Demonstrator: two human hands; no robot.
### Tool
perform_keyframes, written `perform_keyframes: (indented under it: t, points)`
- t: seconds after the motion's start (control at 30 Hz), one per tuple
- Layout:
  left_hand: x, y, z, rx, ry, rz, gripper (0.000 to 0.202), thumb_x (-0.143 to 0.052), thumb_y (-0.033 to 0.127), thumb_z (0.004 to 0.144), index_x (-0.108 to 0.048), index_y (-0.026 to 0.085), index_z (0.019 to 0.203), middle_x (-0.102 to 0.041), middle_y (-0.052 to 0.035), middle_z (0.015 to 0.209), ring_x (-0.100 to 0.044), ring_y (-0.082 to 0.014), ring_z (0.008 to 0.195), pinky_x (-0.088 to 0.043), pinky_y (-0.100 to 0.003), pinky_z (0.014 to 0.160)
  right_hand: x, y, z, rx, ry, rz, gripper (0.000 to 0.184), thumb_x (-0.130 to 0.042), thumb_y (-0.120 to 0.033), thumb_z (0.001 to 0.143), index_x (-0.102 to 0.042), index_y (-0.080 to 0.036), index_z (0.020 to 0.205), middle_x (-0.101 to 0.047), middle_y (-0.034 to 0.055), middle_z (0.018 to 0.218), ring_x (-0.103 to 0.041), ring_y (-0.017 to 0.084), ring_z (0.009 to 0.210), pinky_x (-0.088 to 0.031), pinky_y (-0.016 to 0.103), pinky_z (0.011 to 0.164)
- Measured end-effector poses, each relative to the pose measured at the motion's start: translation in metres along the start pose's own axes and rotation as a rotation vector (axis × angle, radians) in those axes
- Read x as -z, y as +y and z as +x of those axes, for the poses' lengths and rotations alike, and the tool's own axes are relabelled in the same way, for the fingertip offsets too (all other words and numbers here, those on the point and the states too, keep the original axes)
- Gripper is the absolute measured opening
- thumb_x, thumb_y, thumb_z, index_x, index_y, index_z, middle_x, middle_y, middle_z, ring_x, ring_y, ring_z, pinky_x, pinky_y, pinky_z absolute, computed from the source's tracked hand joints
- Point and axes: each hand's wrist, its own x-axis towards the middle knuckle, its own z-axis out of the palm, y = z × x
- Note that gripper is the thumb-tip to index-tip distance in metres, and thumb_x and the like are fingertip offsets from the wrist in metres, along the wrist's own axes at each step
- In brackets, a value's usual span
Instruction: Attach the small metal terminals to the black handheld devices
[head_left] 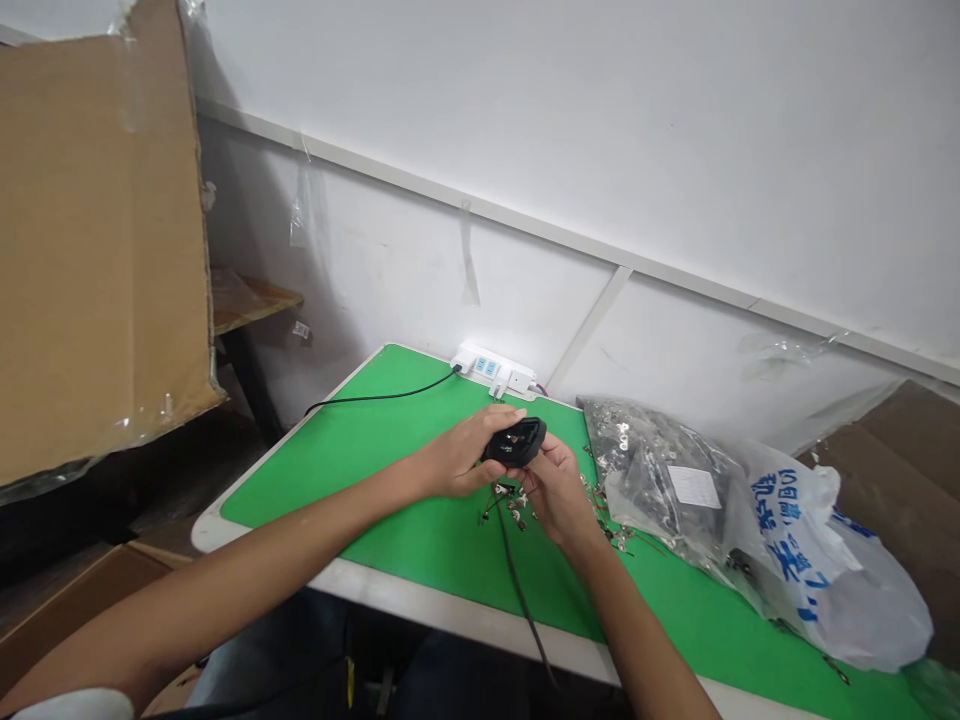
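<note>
A black plastic housing (515,443), hollow with small parts inside, is held up over the green tabletop. My left hand (469,452) wraps round its left side, thumb below and fingers along the top. My right hand (556,487) is closed at its lower right edge, fingertips against it; whether a small part is pinched there is hidden. Beneath the hands, small metal parts with short wires (516,508) lie on the table. A dark cable (517,580) runs from under the hands over the front edge.
A white power strip (495,368) with a black cord (375,397) sits at the back edge of the green table (330,440). On the right are a clear bag of metal parts (652,460) and a white plastic bag (817,560). A large cardboard box (105,240) stands at left.
</note>
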Motion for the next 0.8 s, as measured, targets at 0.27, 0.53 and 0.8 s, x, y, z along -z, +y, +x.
perform_keyframes:
  t: [0.27, 0.53, 0.8]
  points:
    - [0.001, 0.005, 0.003, 0.009, 0.034, -0.03, 0.069, -0.036, 0.066, 0.102, -0.034, 0.02, 0.154, -0.058, -0.0194, 0.132, -0.058, -0.0324, 0.125, -0.051, -0.053, 0.103, -0.004, -0.002, -0.003, -0.051, -0.031, -0.008, 0.032, -0.092, -0.042, 0.068, -0.076, -0.018, 0.083, -0.068, -0.0003, 0.072, -0.06, 0.01, 0.06, -0.057, 0.02, 0.06]
    - [0.001, -0.004, -0.002, -0.026, -0.01, 0.023, 0.07, -0.036, 0.066, 0.102, -0.034, 0.021, 0.155, -0.061, -0.0191, 0.13, -0.06, -0.0325, 0.122, -0.052, -0.052, 0.1, -0.005, 0.005, -0.003, -0.021, 0.047, 0.007, 0.037, -0.096, -0.043, 0.06, -0.076, -0.018, 0.08, -0.069, -0.0003, 0.076, -0.059, 0.01, 0.064, -0.055, 0.019, 0.057]
    - [0.006, -0.012, -0.004, -0.074, -0.093, 0.083, 0.072, -0.034, 0.065, 0.103, -0.027, 0.022, 0.16, -0.059, -0.0203, 0.131, -0.06, -0.0323, 0.121, -0.054, -0.05, 0.098, -0.011, 0.007, -0.008, -0.052, 0.1, 0.058, 0.037, -0.094, -0.042, 0.062, -0.076, -0.018, 0.083, -0.071, 0.0005, 0.08, -0.06, 0.01, 0.068, -0.054, 0.018, 0.059]
